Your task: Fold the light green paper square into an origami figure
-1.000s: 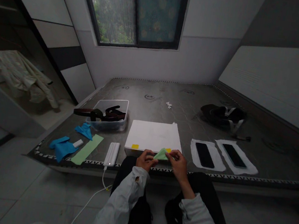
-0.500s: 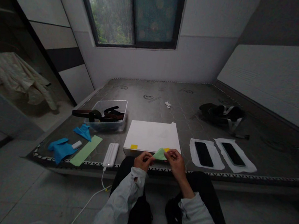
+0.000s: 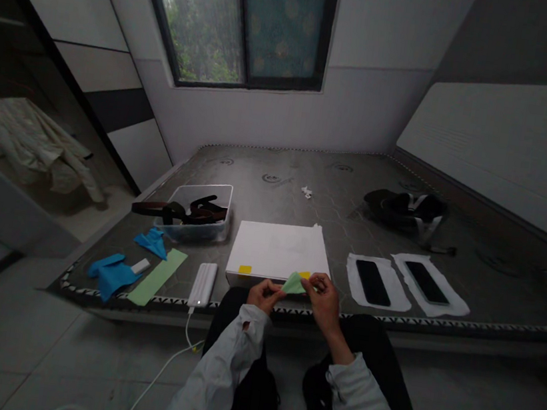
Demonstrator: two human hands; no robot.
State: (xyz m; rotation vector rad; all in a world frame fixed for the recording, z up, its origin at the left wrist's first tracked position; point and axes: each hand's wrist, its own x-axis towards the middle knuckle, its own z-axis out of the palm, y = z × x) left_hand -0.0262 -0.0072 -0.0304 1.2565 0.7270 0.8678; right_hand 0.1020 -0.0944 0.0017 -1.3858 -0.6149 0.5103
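Between my hands is a small piece of light green paper (image 3: 294,284), folded or bent to a point at its top. My left hand (image 3: 266,293) pinches its left edge, and my right hand (image 3: 322,299) grips the right side. Just behind it lies a flat white box (image 3: 280,246) with two yellow tabs (image 3: 245,269) along its near edge. The paper covers part of the box's front edge. A longer green strip (image 3: 159,277) rests on the mattress to the left.
On the left are a white power bank (image 3: 203,283) with a cable, blue pieces (image 3: 115,276) and a clear bin (image 3: 199,230) holding dark belts (image 3: 208,208). Two phones (image 3: 373,283) lie on white sheets at right; a dark cap-like item (image 3: 404,209) sits behind them.
My left hand has shifted slightly to the right with the green paper. The right hand stays almost in place, and everything else looks the same.
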